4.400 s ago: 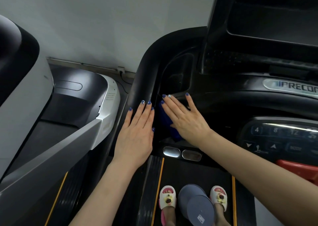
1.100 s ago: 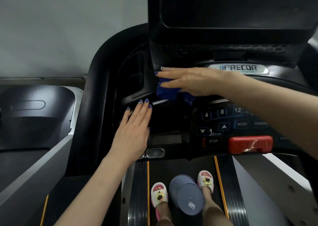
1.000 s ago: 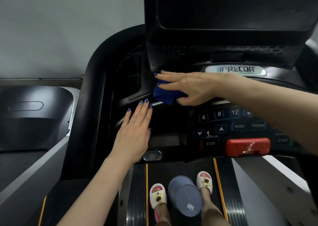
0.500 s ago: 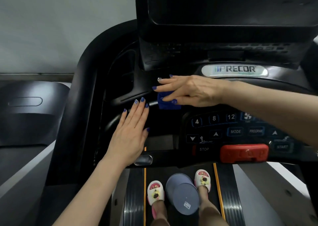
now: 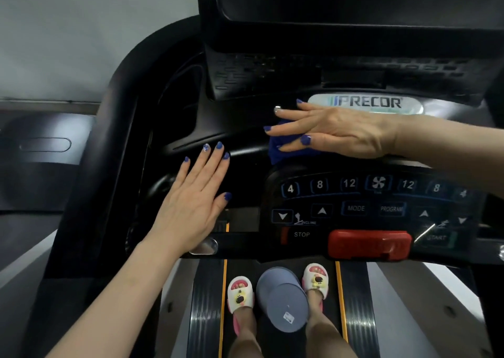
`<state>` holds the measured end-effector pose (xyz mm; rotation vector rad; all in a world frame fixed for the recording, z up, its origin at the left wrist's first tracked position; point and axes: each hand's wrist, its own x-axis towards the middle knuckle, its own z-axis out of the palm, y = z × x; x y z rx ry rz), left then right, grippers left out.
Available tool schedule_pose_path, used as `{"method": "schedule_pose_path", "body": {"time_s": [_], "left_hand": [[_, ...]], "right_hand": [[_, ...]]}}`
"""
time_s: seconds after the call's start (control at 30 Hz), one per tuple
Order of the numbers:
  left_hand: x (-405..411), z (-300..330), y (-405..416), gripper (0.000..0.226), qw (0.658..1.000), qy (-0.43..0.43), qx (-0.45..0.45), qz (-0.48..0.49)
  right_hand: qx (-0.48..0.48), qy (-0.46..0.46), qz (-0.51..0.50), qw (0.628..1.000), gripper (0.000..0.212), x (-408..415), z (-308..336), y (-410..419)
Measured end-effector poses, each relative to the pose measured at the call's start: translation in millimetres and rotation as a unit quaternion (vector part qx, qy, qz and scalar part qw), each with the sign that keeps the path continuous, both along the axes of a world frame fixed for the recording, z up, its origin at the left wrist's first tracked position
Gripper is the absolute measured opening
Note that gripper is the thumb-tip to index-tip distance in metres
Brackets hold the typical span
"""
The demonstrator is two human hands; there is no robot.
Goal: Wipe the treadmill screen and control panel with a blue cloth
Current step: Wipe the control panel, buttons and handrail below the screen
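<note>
My right hand (image 5: 330, 132) lies flat with straight fingers on a blue cloth (image 5: 283, 153), pressing it on the black console ledge just below the PRECOR badge (image 5: 366, 103). Most of the cloth is hidden under the palm. The dark treadmill screen (image 5: 354, 0) rises above the hand. The control panel (image 5: 362, 202) with number keys, MODE and PROGRAM buttons sits just below it. My left hand (image 5: 191, 202) rests flat, fingers straight, on the left side of the console, apart from the cloth.
A red stop bar (image 5: 369, 244) runs along the panel's lower edge. A grey bucket (image 5: 282, 299) stands on the treadmill belt (image 5: 207, 311) between my slippered feet. Another treadmill (image 5: 41, 166) stands to the left, by a pale wall.
My right hand has slid the cloth from the left cup-holder recess up and rightward along the ledge toward the badge. My left hand has stayed flat on the console's left side.
</note>
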<state>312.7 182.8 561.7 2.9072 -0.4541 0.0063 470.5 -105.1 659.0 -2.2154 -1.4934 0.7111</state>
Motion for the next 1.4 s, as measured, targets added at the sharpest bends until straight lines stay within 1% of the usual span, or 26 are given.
{"method": "schedule_pose_path", "body": {"time_s": [0.13, 0.23, 0.3, 0.4, 0.5, 0.57, 0.63, 0.77, 0.83, 0.9, 0.97, 1.1, 1.2, 1.23, 1.3, 1.4], "left_hand": [[-2, -1, -5, 0.065, 1.0, 0.009, 0.004, 0.016], [-1, 0, -3, 0.064, 1.0, 0.015, 0.02, 0.015], [-1, 3, -5, 0.064, 0.999, 0.022, 0.022, 0.023], [-3, 6, -12, 0.065, 0.999, 0.024, 0.019, 0.038], [-1, 16, -25, 0.066, 0.999, 0.021, 0.008, 0.028], [4, 23, -36, 0.065, 1.0, 0.017, -0.008, 0.016], [8, 30, -47, 0.064, 0.999, 0.017, -0.044, 0.018], [15, 45, -61, 0.064, 0.992, 0.023, -0.123, 0.028], [18, 56, -69, 0.063, 0.99, 0.02, -0.137, 0.019], [22, 65, -82, 0.06, 0.992, 0.008, -0.125, -0.006], [25, 72, -100, 0.06, 0.994, -0.006, -0.104, -0.042], [31, 79, -133, 0.065, 0.993, -0.013, -0.061, -0.099], [37, 81, -150, 0.065, 0.992, -0.017, -0.032, -0.121], [38, 81, -155, 0.066, 0.991, -0.018, -0.02, -0.13], [41, 83, -164, 0.066, 0.989, -0.019, 0.001, -0.144], [42, 83, -175, 0.066, 0.989, -0.017, 0.013, -0.148]], "right_hand": [[0.021, -0.005, 0.005, 1.0, 0.04, -7, -5, 5], [0.0, -0.002, 0.012, 1.0, 0.037, -4, 1, -20], [-0.006, 0.008, 0.002, 1.0, 0.037, -1, 4, -35], [0.003, -0.001, 0.002, 1.0, 0.041, -5, 1, -27], [-0.004, -0.009, 0.008, 1.0, 0.04, -7, 1, -31], [-0.009, 0.01, -0.01, 1.0, 0.038, -6, 6, -53], [0.002, 0.029, -0.043, 0.999, 0.037, -5, 8, -71], [0.015, 0.011, -0.057, 0.998, 0.045, -11, 1, -73], [0.019, 0.022, -0.067, 0.997, 0.042, -12, 1, -85], [0.034, 0.031, -0.091, 0.995, 0.038, -12, 3, -107], [0.053, 0.028, -0.119, 0.991, 0.039, -12, 2, -124], [0.071, -0.022, -0.124, 0.989, 0.037, -9, -6, -130], [0.081, -0.045, -0.127, 0.988, 0.056, -8, -10, -132], [0.085, -0.06, -0.111, 0.988, 0.055, -7, -11, -135], [0.082, -0.087, -0.076, 0.99, 0.045, -5, -14, -147], [0.078, -0.084, -0.097, 0.989, 0.042, -4, -15, -175]]}}
